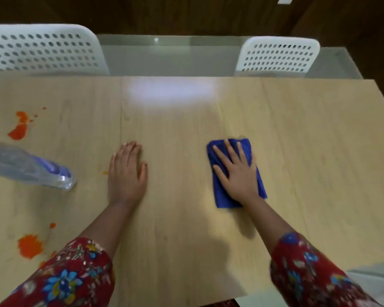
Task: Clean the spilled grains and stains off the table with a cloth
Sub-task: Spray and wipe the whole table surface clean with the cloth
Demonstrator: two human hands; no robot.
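A folded blue cloth (220, 193) lies on the light wooden table (182, 120), right of centre. My right hand (236, 171) presses flat on it with fingers spread and straight. My left hand (126, 171) rests palm down on the bare tabletop, fingers together. An orange stain (19, 127) with small splashes marks the far left of the table. A second orange stain (29, 245) sits near the front left, partly behind my left sleeve. A tiny orange speck (105, 173) lies just left of my left hand. I see no grains.
A clear spray bottle (29, 167) with a purple band lies on its side at the left edge. Two white perforated chairs (42, 49) (277, 56) stand behind the table's far edge. The table's right edge runs diagonally past the cloth.
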